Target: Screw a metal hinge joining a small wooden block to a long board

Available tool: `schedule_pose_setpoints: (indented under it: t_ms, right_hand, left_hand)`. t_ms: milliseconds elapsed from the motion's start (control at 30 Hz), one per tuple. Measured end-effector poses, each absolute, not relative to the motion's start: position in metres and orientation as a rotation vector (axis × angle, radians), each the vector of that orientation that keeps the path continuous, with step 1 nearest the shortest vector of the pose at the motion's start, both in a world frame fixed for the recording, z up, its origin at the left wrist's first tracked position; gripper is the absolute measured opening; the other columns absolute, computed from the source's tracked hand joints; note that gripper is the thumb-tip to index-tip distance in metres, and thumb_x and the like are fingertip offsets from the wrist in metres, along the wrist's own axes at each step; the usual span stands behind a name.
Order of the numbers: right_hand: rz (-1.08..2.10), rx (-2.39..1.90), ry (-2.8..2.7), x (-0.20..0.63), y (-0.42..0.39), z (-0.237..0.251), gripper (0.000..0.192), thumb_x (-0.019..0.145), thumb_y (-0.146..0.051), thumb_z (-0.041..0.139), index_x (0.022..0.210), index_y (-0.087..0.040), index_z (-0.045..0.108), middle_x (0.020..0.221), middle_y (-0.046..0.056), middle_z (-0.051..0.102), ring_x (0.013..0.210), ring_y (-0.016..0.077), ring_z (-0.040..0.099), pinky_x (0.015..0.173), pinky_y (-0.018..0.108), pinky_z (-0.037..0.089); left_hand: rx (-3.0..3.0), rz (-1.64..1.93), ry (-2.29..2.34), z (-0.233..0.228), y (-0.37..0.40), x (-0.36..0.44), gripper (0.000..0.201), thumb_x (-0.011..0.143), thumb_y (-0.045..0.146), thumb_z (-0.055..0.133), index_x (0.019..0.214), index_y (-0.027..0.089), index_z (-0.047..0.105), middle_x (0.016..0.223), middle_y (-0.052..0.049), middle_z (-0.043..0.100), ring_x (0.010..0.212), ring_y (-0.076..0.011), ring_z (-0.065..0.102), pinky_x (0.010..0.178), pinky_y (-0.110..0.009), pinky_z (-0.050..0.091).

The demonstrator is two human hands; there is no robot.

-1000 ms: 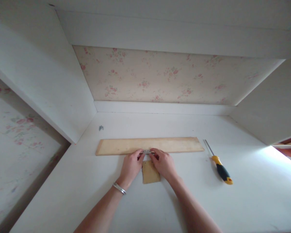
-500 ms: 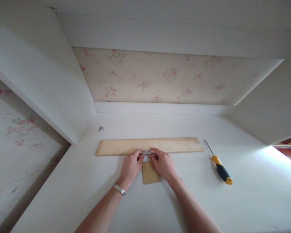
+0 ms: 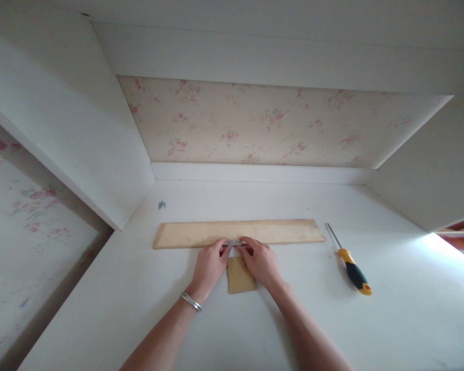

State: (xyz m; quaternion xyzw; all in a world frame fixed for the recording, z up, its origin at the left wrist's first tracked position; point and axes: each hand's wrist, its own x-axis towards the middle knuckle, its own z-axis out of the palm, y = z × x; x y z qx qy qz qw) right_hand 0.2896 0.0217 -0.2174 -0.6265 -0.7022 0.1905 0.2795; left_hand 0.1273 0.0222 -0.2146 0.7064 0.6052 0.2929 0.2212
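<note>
My left hand [image 3: 209, 267] and my right hand [image 3: 263, 264] pinch opposite ends of a small metal hinge [image 3: 234, 242] between thumb and fingers. Screw holes show in its silvery face. The hinge is at the near edge of a long pale wooden board [image 3: 286, 231], which lies flat across the work surface. Just below the hinge, between my hands, lies a small tan square piece of board [image 3: 242, 277] with small holes near its upper edge. My fingers cover both ends of the hinge, and my right hand overlaps the square piece's upper right corner.
A screwdriver [image 3: 354, 274] with a yellow and black handle lies to the right, its tip pointing away. Several small screws [image 3: 161, 205] sit at the back left. White panels [image 3: 112, 154] enclose the white surface [image 3: 100, 309] at the sides and back.
Both hands keep their hold on the hinge at the board's edge. Only a very slight shift of the whole view shows.
</note>
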Motion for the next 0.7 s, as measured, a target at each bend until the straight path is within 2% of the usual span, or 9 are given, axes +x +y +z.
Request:
schedule_pose_setpoints:
  t_ms: [500, 700]
  right_hand:
    - [0.508, -1.683, -1.898, 0.2889, 0.0213, -0.2174, 0.027, 0.085, -0.033, 0.050, 0.108, -0.028, 0.061, 0.086, 0.001, 0.068, 0.074, 0.0158, 0.061, 0.067, 0.025, 0.040]
    - [0.547, -1.720, -1.874, 0.2898, 0.0220, -0.2174, 0.035, 0.082, -0.032, 0.053, 0.116, -0.027, 0.056, 0.075, -0.001, 0.066, 0.068, 0.0158, 0.059, 0.063, 0.025, 0.039]
  left_hand:
    - [1.963, 0.838, 1.653, -0.2151, 0.0215, 0.1264, 0.023, 0.087, 0.028, 0.050, 0.105, 0.020, 0.062, 0.085, -0.004, 0.071, 0.073, -0.0153, 0.065, 0.065, -0.023, 0.045]
    - [1.949, 0.871, 1.639, -0.2170, 0.0218, 0.1254, 0.022, 0.087, 0.028, 0.051, 0.104, 0.020, 0.062, 0.083, -0.004, 0.071, 0.072, -0.0150, 0.065, 0.064, -0.023, 0.045]
